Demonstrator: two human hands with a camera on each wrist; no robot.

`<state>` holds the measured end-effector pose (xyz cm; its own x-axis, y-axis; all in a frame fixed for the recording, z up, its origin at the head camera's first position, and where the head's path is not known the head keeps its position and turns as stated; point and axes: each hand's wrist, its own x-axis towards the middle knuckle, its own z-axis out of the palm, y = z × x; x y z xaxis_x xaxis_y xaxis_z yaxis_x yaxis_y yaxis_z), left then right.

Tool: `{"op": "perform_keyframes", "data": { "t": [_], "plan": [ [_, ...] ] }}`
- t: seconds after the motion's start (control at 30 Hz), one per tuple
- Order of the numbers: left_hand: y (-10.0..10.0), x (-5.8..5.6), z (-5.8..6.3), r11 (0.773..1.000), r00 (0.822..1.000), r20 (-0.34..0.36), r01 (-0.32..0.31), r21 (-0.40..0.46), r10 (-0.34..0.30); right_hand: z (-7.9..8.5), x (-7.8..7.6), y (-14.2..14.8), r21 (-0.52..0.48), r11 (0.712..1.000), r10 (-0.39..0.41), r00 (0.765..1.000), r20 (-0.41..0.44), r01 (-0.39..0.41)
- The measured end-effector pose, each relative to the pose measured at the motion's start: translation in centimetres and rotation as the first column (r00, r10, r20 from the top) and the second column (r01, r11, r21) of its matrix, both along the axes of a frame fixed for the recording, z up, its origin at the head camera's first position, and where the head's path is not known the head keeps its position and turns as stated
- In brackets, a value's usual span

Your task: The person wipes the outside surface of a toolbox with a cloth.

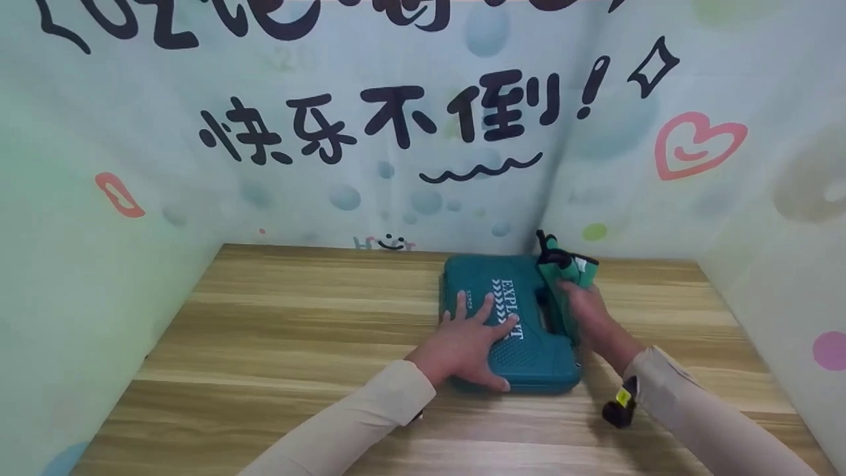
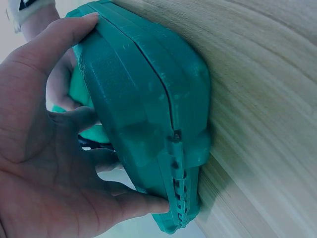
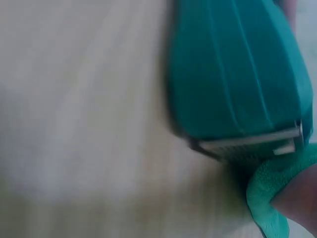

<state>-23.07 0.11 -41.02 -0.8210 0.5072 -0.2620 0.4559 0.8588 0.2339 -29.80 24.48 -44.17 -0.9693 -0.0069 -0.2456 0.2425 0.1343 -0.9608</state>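
Observation:
A teal plastic tool case [image 1: 529, 360] with white lettering lies flat on the wooden table. My left hand [image 1: 462, 340] rests on its lid with fingers spread. In the left wrist view the thumb [image 2: 64, 37] reaches the case edge, and another fingertip lies near the hinge [image 2: 179, 183]. My right hand [image 1: 595, 320] grips a green cloth [image 1: 587, 270] with black edging and a white label at the case's handle side. In the right wrist view the cloth [image 3: 270, 191] bunches by the hand, right at the case's metal latch [image 3: 252, 141].
The wooden table [image 1: 284, 330] extends left and right of the case. A printed fabric backdrop [image 1: 317, 198] rises along its back edge, with side panels at both ends. A black wrist device with a yellow label [image 1: 622, 396] hangs under the right sleeve.

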Motion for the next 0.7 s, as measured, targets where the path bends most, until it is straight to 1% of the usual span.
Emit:
{"op": "perform_keyframes", "data": {
  "t": [0.17,0.3,0.37,0.43,0.53,0.7],
  "plan": [
    [0.0,-0.2,0.0,1.000,1.000,0.010,-0.002,0.008,0.002,0.2,-2.0,0.1,0.027,0.999,0.022,1.000,-0.002,-0.022],
    [0.0,-0.2,-0.1,1.000,1.000,0.013,-0.005,0.017,0.005,0.2,-3.2,0.1,0.028,0.999,0.028,0.999,-0.020,-0.028],
    [0.0,-0.2,-0.2,1.000,1.000,0.008,0.000,0.022,-0.001,0.1,-3.5,0.2,0.026,0.999,0.028,0.999,-0.031,-0.027],
    [0.1,-0.1,-0.3,1.000,1.000,0.000,0.006,0.019,-0.006,-0.2,-3.5,0.3,0.026,0.999,0.029,0.999,-0.044,-0.028],
    [0.0,0.0,-0.3,1.000,1.000,-0.009,0.008,0.019,-0.007,-0.5,-3.2,0.3,0.032,0.999,0.044,0.996,-0.075,-0.042],
    [-0.3,0.1,-0.5,0.999,1.000,-0.023,0.008,0.031,-0.007,-1.1,-1.5,0.0,0.005,0.999,0.043,0.995,-0.095,-0.043]
  ]
}}
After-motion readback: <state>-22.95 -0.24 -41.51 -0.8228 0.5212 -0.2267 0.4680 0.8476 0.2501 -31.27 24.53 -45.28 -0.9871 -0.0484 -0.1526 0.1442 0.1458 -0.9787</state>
